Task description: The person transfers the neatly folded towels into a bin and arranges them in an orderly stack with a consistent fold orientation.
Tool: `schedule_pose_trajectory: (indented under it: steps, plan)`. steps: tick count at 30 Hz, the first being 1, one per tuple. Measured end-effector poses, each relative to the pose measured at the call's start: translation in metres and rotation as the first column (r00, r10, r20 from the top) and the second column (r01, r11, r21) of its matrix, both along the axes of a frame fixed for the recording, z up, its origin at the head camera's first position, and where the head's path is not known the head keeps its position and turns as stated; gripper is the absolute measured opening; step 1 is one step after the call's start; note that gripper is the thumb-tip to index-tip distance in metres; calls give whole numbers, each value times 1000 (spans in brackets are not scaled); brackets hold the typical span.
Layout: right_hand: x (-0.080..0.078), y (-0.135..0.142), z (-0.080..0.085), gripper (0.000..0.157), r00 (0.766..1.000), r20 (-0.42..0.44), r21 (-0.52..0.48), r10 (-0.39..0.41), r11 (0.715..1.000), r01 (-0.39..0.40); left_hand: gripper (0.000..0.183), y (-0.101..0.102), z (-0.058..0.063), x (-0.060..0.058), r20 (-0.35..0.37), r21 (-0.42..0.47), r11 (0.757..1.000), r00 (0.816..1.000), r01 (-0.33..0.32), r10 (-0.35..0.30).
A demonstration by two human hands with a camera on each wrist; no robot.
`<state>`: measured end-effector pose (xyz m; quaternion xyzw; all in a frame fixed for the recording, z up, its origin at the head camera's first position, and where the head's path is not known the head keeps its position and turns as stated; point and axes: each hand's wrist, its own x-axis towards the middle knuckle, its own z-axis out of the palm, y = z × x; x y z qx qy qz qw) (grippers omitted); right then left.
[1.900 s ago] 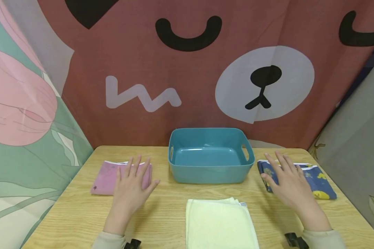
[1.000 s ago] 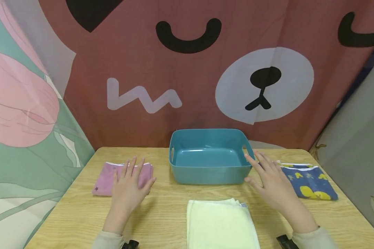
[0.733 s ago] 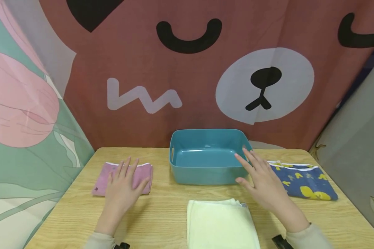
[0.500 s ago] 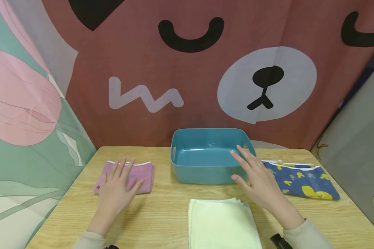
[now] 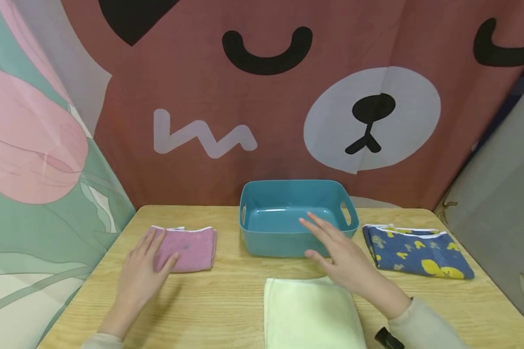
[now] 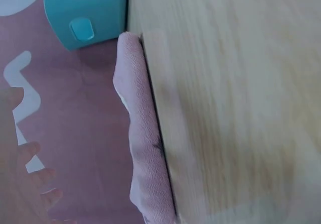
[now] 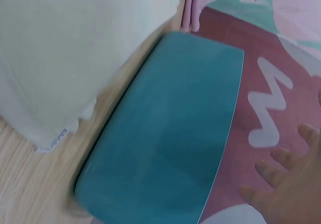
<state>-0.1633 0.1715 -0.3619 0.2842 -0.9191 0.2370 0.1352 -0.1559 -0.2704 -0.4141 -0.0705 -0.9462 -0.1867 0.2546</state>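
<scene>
My left hand (image 5: pixel 140 271) hovers over the left side of a folded pink cloth (image 5: pixel 194 249), fingers spread and holding nothing. In the left wrist view a gap shows between the hand (image 6: pixel 22 169) and the cloth (image 6: pixel 145 148). My right hand (image 5: pixel 342 259), fingers extended and also holding nothing, is in front of a teal plastic basket (image 5: pixel 284 246) with handle holes, fingertips overlapping its front rim in the head view. Below that hand lies a folded pale yellow cloth (image 5: pixel 310 315), its far right corner partly hidden. The basket (image 7: pixel 160 133) fills the middle of the right wrist view.
A folded navy cloth (image 5: pixel 419 254) with yellow prints lies at the right of the wooden table (image 5: pixel 218 300). Behind the table hangs a brown curtain (image 5: pixel 192 184) with a bear print. Patterned fabric (image 5: pixel 48 232) hangs at the left side, grey fabric (image 5: pixel 498 184) at the right.
My right hand has moved left from over the navy cloth to the basket's front, uncovering the navy cloth. The left hand has shifted left and nearer me across the pink cloth. The cloths stay put.
</scene>
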Motion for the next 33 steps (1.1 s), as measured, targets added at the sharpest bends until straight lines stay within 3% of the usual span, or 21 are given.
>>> schedule_pose_trajectory:
  steps: [8, 17, 33]
  plan:
    - [5, -24, 5, 62, 996, 64, -22, 63, 998, -62, 68, -15, 1, 4, 34, 22, 1000, 999, -13, 12]
    - [7, -57, 13, 59, 971, 186, -70, 153, 987, -142, 66, -28, 5, 2, 121, 118, 993, 993, -13, -2]
    - [-9, -111, 15, 58, 952, 220, -155, 214, 971, -182, 61, -46, 3, -11, 137, 213, 977, 989, 19, -49]
